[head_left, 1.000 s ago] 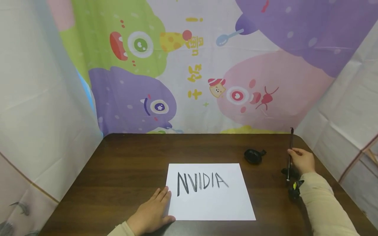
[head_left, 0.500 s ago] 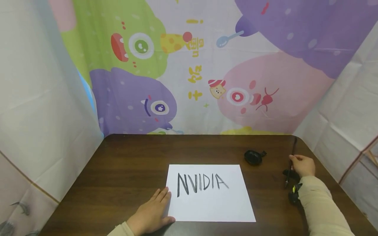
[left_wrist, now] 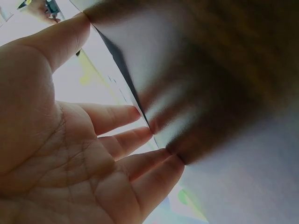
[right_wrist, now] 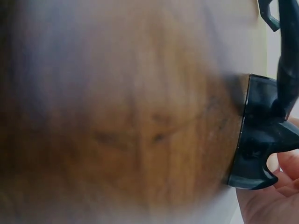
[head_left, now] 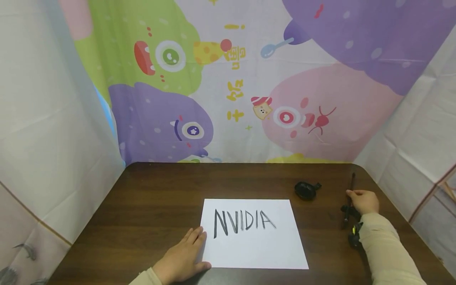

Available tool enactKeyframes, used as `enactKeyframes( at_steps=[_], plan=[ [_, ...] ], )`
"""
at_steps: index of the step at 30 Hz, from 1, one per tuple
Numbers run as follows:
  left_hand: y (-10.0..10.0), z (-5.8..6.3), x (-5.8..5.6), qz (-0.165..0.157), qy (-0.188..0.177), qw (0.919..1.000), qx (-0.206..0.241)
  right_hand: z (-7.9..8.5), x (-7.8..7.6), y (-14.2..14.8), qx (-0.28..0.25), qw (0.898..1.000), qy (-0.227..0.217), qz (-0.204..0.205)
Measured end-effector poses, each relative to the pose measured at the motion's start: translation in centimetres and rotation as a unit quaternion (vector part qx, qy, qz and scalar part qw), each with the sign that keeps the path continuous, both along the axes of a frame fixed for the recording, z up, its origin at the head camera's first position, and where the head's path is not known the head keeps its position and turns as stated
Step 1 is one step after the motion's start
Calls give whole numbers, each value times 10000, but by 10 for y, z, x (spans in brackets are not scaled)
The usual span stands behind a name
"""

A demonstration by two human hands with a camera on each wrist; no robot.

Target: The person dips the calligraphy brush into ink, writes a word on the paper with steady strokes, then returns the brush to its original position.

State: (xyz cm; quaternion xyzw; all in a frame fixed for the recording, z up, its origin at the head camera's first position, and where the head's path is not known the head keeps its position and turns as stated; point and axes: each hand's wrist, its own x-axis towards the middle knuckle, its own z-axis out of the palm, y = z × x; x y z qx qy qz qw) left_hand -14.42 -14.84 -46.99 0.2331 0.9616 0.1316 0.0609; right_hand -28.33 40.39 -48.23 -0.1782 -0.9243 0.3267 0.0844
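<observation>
Near the table's right side, the right hand (head_left: 365, 202) pinches a slim dark writing brush (head_left: 352, 182) between thumb and fingertips. The brush lies across a small black brush rest (head_left: 344, 208), largely covered by the hand in the head view. In the right wrist view, the black rest (right_wrist: 257, 135) bears the brush's dark shaft (right_wrist: 287, 56), with part of the hand (right_wrist: 280, 200) behind. The left hand (head_left: 183, 255) lies with extended fingers at the left edge of a white paper sheet (head_left: 256, 251) lettered "NVIDIA". Its fingertips touch that edge in the left wrist view.
A black, rounded dish with a short stub (head_left: 305, 190) stands between paper and brush. The brown wooden table (head_left: 153, 198) meets a cartoon-printed curtain (head_left: 235, 150) at the back. Pale cloth walls rise on both sides. A black wrist device (head_left: 354, 236) sits below the right sleeve.
The right hand has lowered the brush onto the black rest and shifted slightly toward the person. The left hand and the paper have stayed in place.
</observation>
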Motion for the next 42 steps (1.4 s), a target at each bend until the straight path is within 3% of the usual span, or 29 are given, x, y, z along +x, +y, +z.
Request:
enactKeyframes(
  at_steps=[21,32,37,42],
  plan=[
    [0,-4,-3,-69,-28,9999,70,4,-3,7,310,9975,-405,495],
    [-2,-1,-5,53,-264,9994,209,12,-3,8,233,9957,-517,735],
    [-3,2,-9,106,-325,9987,390,17,-5,11,-48,9948,-574,843],
    [-6,8,-18,404,-430,9969,522,22,-7,10,528,9919,-532,1030]
  ],
)
